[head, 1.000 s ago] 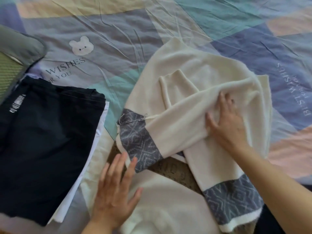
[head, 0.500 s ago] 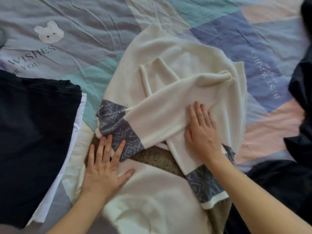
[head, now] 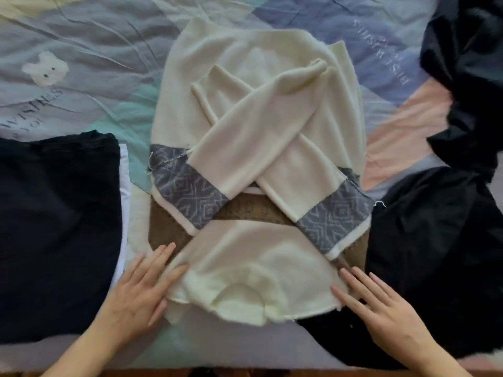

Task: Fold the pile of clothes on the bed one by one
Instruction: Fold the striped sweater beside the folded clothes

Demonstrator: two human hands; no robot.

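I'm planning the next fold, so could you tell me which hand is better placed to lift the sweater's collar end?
Neither clearly: the left hand and right hand lie flat at opposite corners of the cream sweater near its collar, so probably both together.

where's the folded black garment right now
In the head view the folded black garment lies on the left of the bed, atop a white garment, just left of the cream sweater and beyond the left hand.
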